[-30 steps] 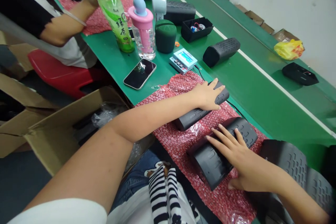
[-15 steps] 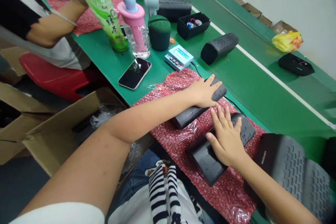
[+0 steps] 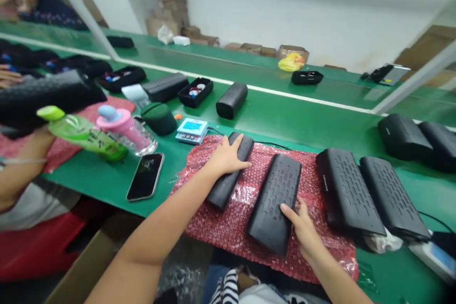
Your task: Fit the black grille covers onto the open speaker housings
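Note:
On the red bubble wrap [image 3: 221,230] lie two black speakers with oval dimples. My left hand [image 3: 225,156] rests on the left speaker [image 3: 223,190], fingers spread and thumb reaching out over its right side. My right hand [image 3: 302,223] holds the middle speaker [image 3: 276,199] by its right edge, thumb on the dimpled face and fingers at the side, partly hidden. Just beyond the wrap's left corner sits a light blue device with a lit screen [image 3: 192,127], a cable running from it.
Two more speakers [image 3: 351,190] lie to the right. A phone [image 3: 145,176], a green tea bottle [image 3: 83,135], a pink-lidded bottle [image 3: 130,130] and a dark green case [image 3: 158,118] stand left. Behind are an open housing with wires [image 3: 195,92] and another speaker [image 3: 231,99]. A co-worker's arm [image 3: 26,166] is at far left.
The view has swung right and up. My right hand has gone from lying spread over the middle speaker to gripping its right edge; that speaker now shows its dimpled face. My left hand stays on the left speaker.

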Demonstrator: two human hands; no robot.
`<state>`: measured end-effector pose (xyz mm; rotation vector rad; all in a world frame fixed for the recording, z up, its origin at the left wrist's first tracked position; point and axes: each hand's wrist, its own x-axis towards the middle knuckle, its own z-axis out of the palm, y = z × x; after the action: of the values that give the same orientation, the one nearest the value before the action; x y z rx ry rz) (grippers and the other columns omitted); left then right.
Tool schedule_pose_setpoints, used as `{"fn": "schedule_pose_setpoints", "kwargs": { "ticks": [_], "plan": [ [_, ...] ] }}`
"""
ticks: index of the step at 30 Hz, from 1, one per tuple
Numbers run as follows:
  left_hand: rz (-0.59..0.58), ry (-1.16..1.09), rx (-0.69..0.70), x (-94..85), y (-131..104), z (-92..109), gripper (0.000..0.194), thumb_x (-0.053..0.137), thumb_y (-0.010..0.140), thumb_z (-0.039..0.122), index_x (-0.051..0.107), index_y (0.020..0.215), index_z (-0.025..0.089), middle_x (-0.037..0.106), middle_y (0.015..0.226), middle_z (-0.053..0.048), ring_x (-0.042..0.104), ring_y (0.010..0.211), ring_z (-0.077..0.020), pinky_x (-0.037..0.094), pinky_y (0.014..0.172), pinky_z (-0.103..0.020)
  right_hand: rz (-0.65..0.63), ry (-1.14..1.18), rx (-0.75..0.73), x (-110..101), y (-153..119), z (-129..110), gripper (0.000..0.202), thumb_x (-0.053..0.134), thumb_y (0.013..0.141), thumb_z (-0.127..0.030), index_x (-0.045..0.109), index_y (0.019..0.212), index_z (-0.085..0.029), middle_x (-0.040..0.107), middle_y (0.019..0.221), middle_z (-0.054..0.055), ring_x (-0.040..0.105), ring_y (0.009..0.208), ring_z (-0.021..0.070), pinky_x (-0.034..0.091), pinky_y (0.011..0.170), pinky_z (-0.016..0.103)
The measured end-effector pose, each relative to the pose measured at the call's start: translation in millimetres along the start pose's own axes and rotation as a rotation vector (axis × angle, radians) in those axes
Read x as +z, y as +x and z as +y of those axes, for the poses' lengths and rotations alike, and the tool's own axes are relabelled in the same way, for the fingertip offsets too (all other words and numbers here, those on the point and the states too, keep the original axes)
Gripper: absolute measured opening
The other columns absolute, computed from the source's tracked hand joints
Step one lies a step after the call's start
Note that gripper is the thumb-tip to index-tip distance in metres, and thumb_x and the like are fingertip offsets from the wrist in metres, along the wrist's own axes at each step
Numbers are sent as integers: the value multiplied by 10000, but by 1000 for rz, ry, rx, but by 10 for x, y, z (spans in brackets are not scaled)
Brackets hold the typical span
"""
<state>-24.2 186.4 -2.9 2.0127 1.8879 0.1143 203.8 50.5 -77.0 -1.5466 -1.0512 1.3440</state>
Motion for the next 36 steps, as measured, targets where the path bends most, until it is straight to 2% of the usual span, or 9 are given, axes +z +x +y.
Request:
{"fn": "schedule_pose_setpoints", "kwargs": {
  "ticks": [5,8,13,18,23,26,28,32,36],
  "plan": [
    [-6,40,-37,-59,-102,30,1018,568,701,670,83,1503,274,195,1512,-233,442,1272,-420,360,1022,-461,-116,236,100,118,42,-137,489,638,752,-397,519,1152,-143,672,1122,128,654,1027,269,545,910,387],
    [-34,38,-56,-46,-250,6,1059,605,666,659,101,1505,253,235,1483,-255,456,1242,-460,372,1001,-497,-118,288,127,159,68,-253,454,675,692,-379,557,1046,-121,676,1110,150,677,960,268,574,828,362],
    [-81,-76,-58,-71,-278,-158,1149,736,579,472,89,1505,258,468,1326,-218,524,1169,-431,402,968,-500,-145,232,109,235,150,-342,463,701,629,-345,579,1006,-106,695,1036,139,685,909,239,573,784,303],
    [-116,-420,-95,-110,-357,-333,1065,660,644,387,47,1504,253,407,1435,-147,522,1197,-306,428,992,-404,-97,-92,76,-60,237,-471,535,686,666,-360,546,1108,-92,670,1042,147,665,905,251,554,761,338],
    [-152,-912,-99,325,-912,-155,941,510,711,418,14,1499,283,361,1483,-113,612,1076,-264,546,790,-334,-3,-604,-36,-525,42,-682,986,810,497,-368,432,1348,-43,502,1262,254,478,1150,449,364,978,567],
    [-82,-1450,-213,696,-1203,141,1046,664,620,363,87,1491,331,413,1453,-103,643,1005,-299,554,763,-359,31,-837,-43,-542,-168,-732,1140,804,497,-342,283,1441,27,457,1259,305,436,1133,506,332,966,603],
    [-44,-1599,-262,888,-1324,343,1065,702,610,332,104,1492,334,381,1481,-88,592,1114,-312,528,857,-370,44,-997,-22,-478,-275,-739,1131,762,574,-395,213,1465,35,472,1230,292,474,1086,469,395,923,555],
    [5,-1561,-211,1053,-1420,560,1072,714,644,358,77,1504,296,192,1573,-25,306,1387,-284,361,1078,-335,-8,-1104,-3,-489,-357,-695,1078,668,687,-518,168,1485,7,446,1270,260,447,1151,421,432,930,494],
    [-31,-1252,-132,1006,-1374,425,1043,659,712,469,36,1513,228,145,1579,-77,168,1437,-288,163,1171,-418,-144,-772,-21,-746,-348,-486,1057,696,671,-500,150,1514,-169,327,1367,153,340,1299,325,326,1080,452]
  ]
}}
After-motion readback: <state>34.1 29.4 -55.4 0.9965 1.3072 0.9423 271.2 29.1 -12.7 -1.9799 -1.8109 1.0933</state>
